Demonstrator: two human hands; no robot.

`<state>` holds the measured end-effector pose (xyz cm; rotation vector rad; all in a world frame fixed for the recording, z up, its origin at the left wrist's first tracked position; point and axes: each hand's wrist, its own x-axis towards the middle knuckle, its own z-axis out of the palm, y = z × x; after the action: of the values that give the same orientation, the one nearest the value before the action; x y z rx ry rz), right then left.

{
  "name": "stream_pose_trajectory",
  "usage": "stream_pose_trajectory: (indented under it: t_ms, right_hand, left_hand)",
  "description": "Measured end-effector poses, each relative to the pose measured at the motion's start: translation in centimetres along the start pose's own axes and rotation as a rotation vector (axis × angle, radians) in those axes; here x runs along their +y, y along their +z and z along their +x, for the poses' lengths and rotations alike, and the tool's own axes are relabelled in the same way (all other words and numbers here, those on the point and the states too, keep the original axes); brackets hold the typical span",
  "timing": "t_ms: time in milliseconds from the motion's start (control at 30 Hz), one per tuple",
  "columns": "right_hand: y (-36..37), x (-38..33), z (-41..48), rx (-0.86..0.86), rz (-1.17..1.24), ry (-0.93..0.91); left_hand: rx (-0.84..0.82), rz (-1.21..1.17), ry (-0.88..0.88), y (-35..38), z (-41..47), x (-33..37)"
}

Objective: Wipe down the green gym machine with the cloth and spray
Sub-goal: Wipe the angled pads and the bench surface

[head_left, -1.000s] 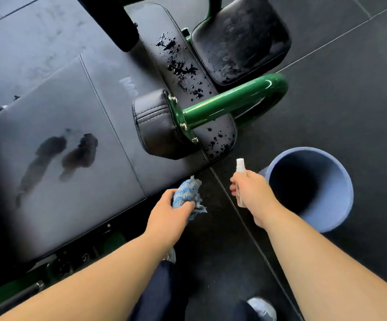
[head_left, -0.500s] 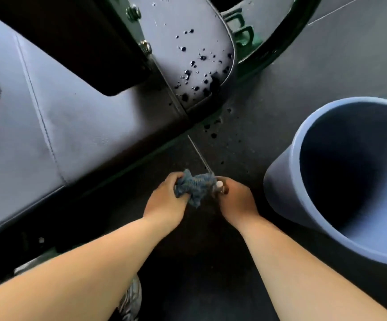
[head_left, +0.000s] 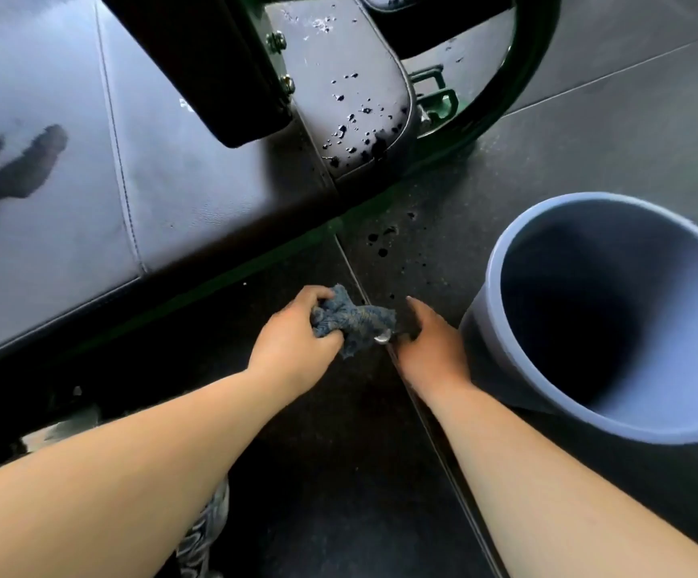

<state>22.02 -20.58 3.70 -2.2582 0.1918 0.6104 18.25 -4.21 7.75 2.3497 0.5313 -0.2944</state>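
Note:
The green gym machine has a wide grey padded seat (head_left: 197,194) with dark wet smears at the left. Its narrower pad (head_left: 360,118) is speckled with spray drops, and the curved green frame tube (head_left: 518,89) runs behind it. Low over the dark floor, my left hand (head_left: 293,344) grips a crumpled blue cloth (head_left: 355,321). My right hand (head_left: 430,348) is right beside it, fingers curled round the small spray bottle (head_left: 382,338). Only the bottle's pale tip shows under the cloth's edge.
A blue-grey bucket (head_left: 490,281) stands on the floor just right of my right hand. A black padded roller (head_left: 214,77) hangs over the seat. Spray drops dot the rubber floor (head_left: 380,244) ahead of my hands. My shoe (head_left: 203,531) is at the bottom.
Both hands dropped from beside the seat edge down to the floor and came together. The bottle went from upright in my right hand to low beside the cloth. The view moved closer.

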Motion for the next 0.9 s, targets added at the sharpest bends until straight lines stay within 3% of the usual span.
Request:
stream_pose_trajectory:
  t_ms: [100, 200, 267, 367, 400, 434, 500, 567, 634, 734, 901]
  right_hand:
    - [-2.2, -2.9, -2.7, 0.068, 0.365, -0.005]
    - [-3.9, -7.0, -3.6, -0.161, 0.923, 0.074]
    - [-5.4, -9.9, -3.2, -0.051, 0.994, -0.008]
    - [-8.3, -13.5, -1.5, 0.476, 0.765, -0.167]
    - [-9.3, -14.6, -1.0, 0.579, 0.72, -0.238]
    - [-10.0, -15.5, -0.2, 0.599, 0.665, -0.351]
    - [-9.8, -16.8, 1.5, 0.436, 0.317, -0.588]
    - [-8.3, -16.8, 3.0, 0.275, -0.159, -0.75]
    - [-7.7, -16.1, 4.3, 0.308, -0.389, -0.882]
    - [-8.9, -16.5, 6.1, 0.323, -0.512, -0.973]
    - [-7.7, -21.8, 9.9, 0.39, -0.494, -0.789]
  left_hand:
    - [0.116, -0.031, 0.072, -1.4, -1.5, 2.7]
    - [0.122, -0.174, 0.144, -3.3, -2.2, 5.6]
    - [0.109, -0.251, 0.207, -5.2, -2.0, 7.3]
    - [0.277, -0.328, 0.196, -8.5, -0.8, 8.1]
    - [0.365, -0.314, 0.143, -9.6, -0.3, 7.9]
    - [0.452, -0.27, 0.083, -10.6, 0.4, 7.5]
    - [0.553, -0.17, -0.024, -12.1, 2.4, 6.4]
    - [0.509, -0.078, -0.049, -12.8, 4.6, 5.8]
    - [0.423, 0.03, -0.005, -12.8, 6.3, 6.0]
    - [0.42, 0.155, 0.1, -12.4, 7.6, 5.9]
    - [0.449, 0.116, 0.092, -12.6, 8.2, 5.4]
